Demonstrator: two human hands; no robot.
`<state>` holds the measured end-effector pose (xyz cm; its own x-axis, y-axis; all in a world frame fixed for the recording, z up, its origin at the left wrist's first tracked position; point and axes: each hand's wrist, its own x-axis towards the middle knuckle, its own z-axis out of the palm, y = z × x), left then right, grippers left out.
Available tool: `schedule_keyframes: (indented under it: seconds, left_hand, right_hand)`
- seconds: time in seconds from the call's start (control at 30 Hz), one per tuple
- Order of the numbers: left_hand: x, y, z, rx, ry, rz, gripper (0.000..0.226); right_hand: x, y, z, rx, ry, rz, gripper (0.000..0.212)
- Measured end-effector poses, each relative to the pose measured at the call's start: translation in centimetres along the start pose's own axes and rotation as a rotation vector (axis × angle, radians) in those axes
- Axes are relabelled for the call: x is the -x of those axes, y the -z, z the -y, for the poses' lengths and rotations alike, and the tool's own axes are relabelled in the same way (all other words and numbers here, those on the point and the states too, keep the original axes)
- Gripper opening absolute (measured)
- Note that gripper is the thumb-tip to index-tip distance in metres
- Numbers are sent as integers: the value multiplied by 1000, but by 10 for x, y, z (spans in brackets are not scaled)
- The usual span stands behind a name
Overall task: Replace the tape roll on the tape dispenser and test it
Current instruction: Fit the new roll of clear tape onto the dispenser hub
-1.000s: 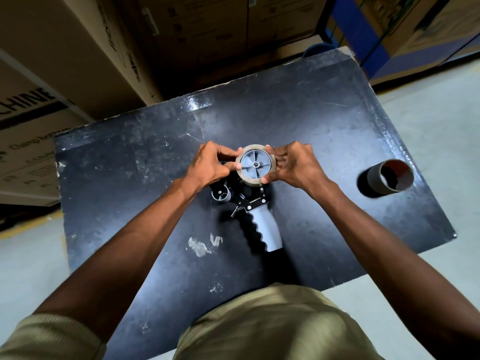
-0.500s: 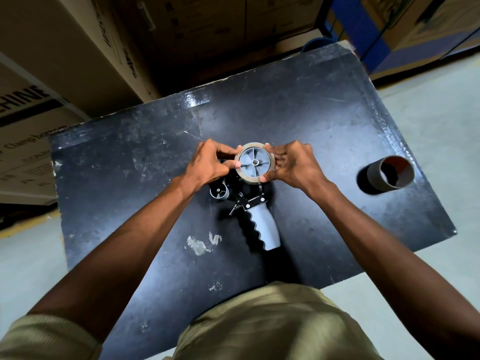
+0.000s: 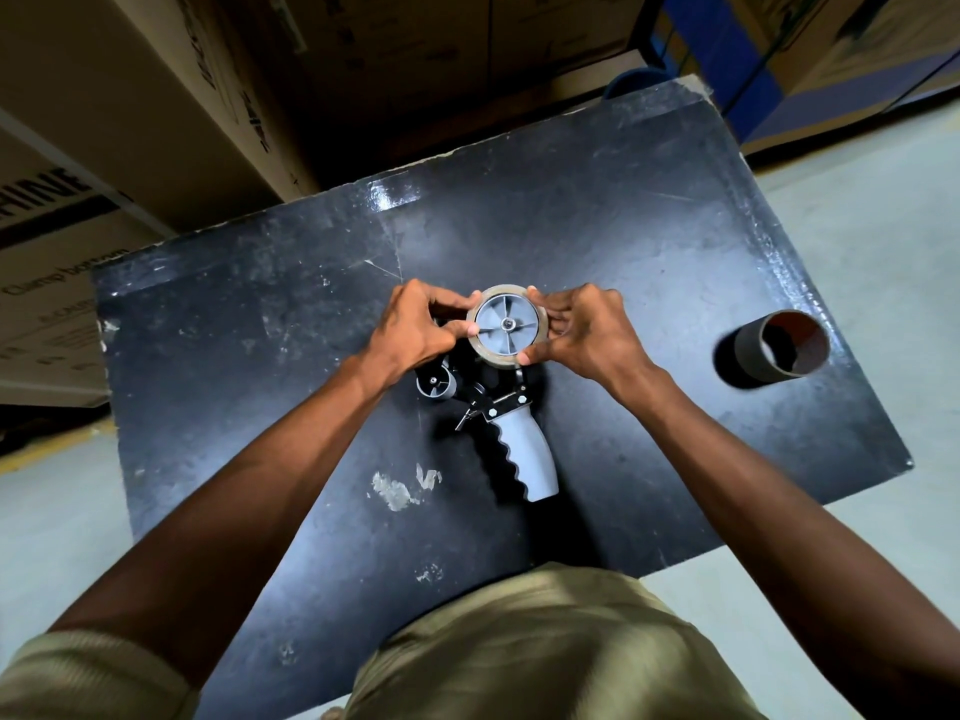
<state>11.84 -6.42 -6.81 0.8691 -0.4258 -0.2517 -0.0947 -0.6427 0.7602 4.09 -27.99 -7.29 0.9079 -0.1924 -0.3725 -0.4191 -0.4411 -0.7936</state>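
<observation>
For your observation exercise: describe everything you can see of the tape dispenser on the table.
The tape dispenser lies on its side on the black table. It has a grey ribbed plastic handle pointing toward the person, a black metal frame, a small grey roller and a grey spoked hub ringed by a thin tape roll. The left hand and right hand pinch that roll.

The person wears a short-sleeved olive-khaki cotton shirt (image 3: 545, 646), its fabric softly creased across the front and catching a patch of light near the middle. One short sleeve (image 3: 88, 678) ends in a folded hem above the elbow on the left side. Both forearms are bare down to the hands: left hand (image 3: 410, 330), right hand (image 3: 587, 332). No watch, rings or gloves show.
</observation>
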Motion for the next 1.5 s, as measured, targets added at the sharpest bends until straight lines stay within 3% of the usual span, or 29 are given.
schedule_keyframes:
  seconds: [0.3,0.43,0.73,0.9,1.1,1.3,1.5]
  left_hand:
    - [-1,-2,5,-5,-10,0,40]
    - [1,-2,5,-9,-6,-5,40]
    - [15,-3,4,-74,-42,10,44]
    - [47,-18,15,-95,-58,-153,46]
    - [59,-21,14,-336,25,-78,51]
    - [45,-23,3,-468,-34,-63,39]
    - [47,-43,9,-426,-60,-124,34]
  right_hand:
    - [3,0,1,8,-8,-5,90]
    - [4,-1,2,44,14,-7,102]
    - [9,9,27,254,28,34,79]
    - [20,5,33,292,36,13,73]
    - [30,-5,19,150,0,-66,96]
    - [58,-11,-1,-19,-70,-161,89]
    - [89,-22,-22,-138,-172,-51,74]
